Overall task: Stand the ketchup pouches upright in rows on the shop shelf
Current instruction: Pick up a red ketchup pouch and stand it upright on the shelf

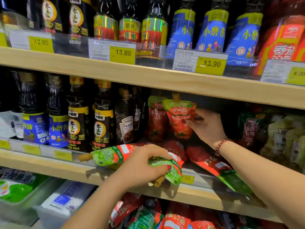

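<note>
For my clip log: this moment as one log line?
right hand: holds upright pouch beside standing pouch | left hand: grips lying pouch at shelf front | flat pouch: beneath right forearm

lying pouch (203, 156): part hidden under right forearm (264, 171) | shelf price tags (62, 155): blurred, probably unreadable | bottom pouches (175, 219): cropped

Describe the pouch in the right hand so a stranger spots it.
On the middle wooden shelf, right of the Heinz bottle, two ketchup pouches stand. It is the front pouch, pinched by the right hand. The rear pouch is half hidden; the others lie flat, one in the left hand.
</note>
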Demonstrator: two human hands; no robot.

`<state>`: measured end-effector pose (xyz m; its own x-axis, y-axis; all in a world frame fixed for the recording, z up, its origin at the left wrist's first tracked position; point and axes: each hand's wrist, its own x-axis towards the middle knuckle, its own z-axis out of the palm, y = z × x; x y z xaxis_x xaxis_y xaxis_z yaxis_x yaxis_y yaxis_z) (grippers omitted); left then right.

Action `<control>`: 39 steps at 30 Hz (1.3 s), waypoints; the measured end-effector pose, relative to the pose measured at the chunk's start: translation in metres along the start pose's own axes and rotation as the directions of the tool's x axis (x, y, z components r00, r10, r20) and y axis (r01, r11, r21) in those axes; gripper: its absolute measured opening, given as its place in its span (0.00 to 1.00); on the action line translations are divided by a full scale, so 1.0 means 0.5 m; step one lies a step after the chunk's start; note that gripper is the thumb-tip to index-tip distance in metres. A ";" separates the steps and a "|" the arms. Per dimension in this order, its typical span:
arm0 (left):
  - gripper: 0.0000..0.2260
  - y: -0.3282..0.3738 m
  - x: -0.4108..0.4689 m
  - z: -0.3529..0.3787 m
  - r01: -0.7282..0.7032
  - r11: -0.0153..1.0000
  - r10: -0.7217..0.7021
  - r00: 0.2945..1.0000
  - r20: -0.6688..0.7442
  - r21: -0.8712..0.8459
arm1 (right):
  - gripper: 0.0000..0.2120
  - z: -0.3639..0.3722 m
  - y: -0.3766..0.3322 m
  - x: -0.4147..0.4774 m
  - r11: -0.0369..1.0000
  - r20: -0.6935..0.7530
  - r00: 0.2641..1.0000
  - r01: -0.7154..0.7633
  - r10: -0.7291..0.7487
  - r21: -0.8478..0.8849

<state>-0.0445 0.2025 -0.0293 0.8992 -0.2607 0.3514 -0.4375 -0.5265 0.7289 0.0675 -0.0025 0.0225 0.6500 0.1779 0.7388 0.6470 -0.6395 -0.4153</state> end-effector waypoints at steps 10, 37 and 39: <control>0.17 -0.020 -0.011 0.024 -0.042 0.996 0.047 0.997 -0.066 0.077 | 0.10 0.089 -0.025 0.049 0.937 -0.067 0.982 -0.148 0.178 0.318; 0.17 -0.027 -0.016 0.041 -0.029 0.999 0.024 0.992 -0.121 -0.038 | 0.20 0.168 -0.001 0.024 0.866 0.427 0.854 -0.429 0.296 0.258; 0.17 -0.026 -0.016 0.041 -0.016 0.999 0.011 0.992 -0.123 -0.043 | 0.20 0.170 -0.002 0.024 0.866 0.438 0.852 -0.426 0.287 0.261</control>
<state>-0.0461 0.1949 -0.0535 0.8882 -0.1645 0.4289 -0.4513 -0.4867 0.7479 0.1084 0.0639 -0.0134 0.9141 0.2959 0.2773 0.3874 -0.4350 -0.8129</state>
